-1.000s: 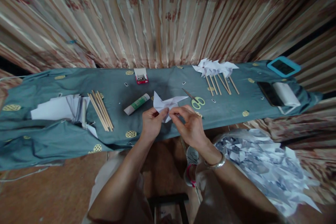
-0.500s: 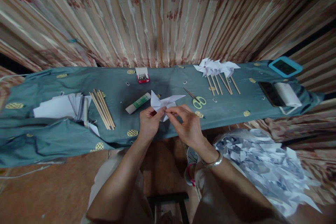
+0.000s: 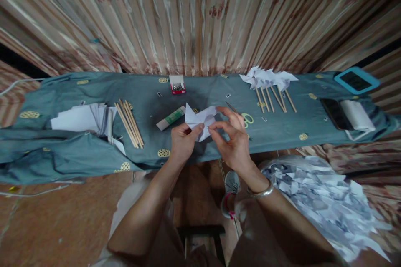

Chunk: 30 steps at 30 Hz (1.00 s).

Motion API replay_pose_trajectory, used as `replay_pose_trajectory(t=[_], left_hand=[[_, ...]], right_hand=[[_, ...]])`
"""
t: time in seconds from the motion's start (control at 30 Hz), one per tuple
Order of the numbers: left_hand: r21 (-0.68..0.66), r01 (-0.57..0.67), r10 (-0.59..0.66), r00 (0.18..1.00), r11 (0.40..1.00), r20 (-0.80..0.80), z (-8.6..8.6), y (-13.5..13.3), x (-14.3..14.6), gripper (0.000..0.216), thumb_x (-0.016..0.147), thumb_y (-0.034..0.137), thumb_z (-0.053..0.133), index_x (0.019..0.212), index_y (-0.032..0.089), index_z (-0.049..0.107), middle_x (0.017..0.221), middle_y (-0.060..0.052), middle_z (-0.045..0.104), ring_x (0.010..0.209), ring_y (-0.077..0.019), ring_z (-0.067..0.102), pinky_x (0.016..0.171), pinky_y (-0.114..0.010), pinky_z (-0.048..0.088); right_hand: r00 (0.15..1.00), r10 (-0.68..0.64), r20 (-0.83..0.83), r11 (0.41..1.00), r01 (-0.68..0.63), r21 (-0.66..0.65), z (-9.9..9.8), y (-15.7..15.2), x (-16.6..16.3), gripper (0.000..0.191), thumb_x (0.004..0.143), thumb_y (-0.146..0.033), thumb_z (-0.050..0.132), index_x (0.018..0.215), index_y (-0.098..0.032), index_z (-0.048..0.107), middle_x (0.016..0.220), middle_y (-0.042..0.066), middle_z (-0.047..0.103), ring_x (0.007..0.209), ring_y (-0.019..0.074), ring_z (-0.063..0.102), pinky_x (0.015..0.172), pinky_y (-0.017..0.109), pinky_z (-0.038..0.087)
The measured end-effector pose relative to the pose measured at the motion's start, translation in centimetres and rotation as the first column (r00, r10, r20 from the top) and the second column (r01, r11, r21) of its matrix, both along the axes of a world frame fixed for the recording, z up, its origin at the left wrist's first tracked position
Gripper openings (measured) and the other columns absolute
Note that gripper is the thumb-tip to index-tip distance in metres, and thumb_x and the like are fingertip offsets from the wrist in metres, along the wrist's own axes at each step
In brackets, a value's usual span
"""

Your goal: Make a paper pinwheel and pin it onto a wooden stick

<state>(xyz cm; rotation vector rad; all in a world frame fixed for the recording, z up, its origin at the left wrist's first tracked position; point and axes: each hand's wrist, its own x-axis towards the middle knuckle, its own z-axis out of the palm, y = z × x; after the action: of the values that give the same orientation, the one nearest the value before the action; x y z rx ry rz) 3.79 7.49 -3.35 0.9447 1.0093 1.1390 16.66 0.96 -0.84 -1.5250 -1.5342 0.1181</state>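
Note:
My left hand [image 3: 183,142] pinches a white paper pinwheel [image 3: 203,121] between thumb and fingers, just above the cloth. Folded blades stick out at its upper left and upper right. My right hand [image 3: 233,137] is at the pinwheel's right side, thumb and forefinger tips pinched together by the paper. Whatever lies between those tips is too small to make out; its other fingers are raised. Behind my left hand lies a green-and-white glue box [image 3: 171,118]. Scissors with pale green handles [image 3: 247,120] are partly hidden behind my right hand.
A small red box of metal pins [image 3: 178,87] stands at the back. On the left are wooden sticks [image 3: 129,124] and stacked white paper [image 3: 78,119]. Finished pinwheels on sticks [image 3: 269,79] lie back right, near a phone [image 3: 336,113]. A bag of paper pinwheels [image 3: 326,204] sits below right.
My right hand has drawn slightly away from the pinwheel's middle and its upper fingers have lifted. The view has shifted a little, and the scissors are now more covered.

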Motion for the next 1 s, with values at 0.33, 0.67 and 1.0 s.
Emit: replay_pose_trajectory(t=[0.33,0.67,1.0], left_hand=[[-0.026,0.031,-0.030,0.999,0.999,0.027,0.15,-0.20,0.19,0.027,0.050,0.035,0.090,0.068,0.017,0.080,0.068,-0.002,0.076,0.060,-0.0130,0.059,0.059,-0.025,0.048],[-0.028,0.077,-0.077,0.997,0.997,0.019,0.15,-0.23,0.19,0.032,0.048,0.041,0.091,0.066,0.017,0.079,0.065,-0.001,0.074,0.057,-0.0122,0.057,0.056,-0.024,0.045],[-0.013,0.115,-0.115,0.993,0.993,0.019,-0.11,-0.29,0.04,0.035,0.052,0.044,0.091,0.068,0.015,0.079,0.066,-0.002,0.073,0.058,-0.0120,0.056,0.059,-0.024,0.045]], right_hand=[[0.966,0.019,-0.258,0.993,-0.048,-0.107,-0.68,0.43,0.36,0.006,0.083,-0.022,0.072,0.078,-0.026,0.071,0.150,0.001,0.055,0.150,0.0279,0.036,0.121,0.056,0.030],[0.947,0.025,-0.321,0.986,-0.077,-0.148,-0.79,0.50,0.53,0.003,0.082,-0.024,0.073,0.081,-0.026,0.073,0.153,0.001,0.052,0.151,0.0269,0.034,0.124,0.055,0.024],[0.925,0.016,-0.381,0.976,-0.096,-0.193,-0.71,0.57,0.61,0.003,0.081,-0.028,0.072,0.081,-0.025,0.073,0.153,0.004,0.052,0.151,0.0271,0.036,0.125,0.052,0.022]])
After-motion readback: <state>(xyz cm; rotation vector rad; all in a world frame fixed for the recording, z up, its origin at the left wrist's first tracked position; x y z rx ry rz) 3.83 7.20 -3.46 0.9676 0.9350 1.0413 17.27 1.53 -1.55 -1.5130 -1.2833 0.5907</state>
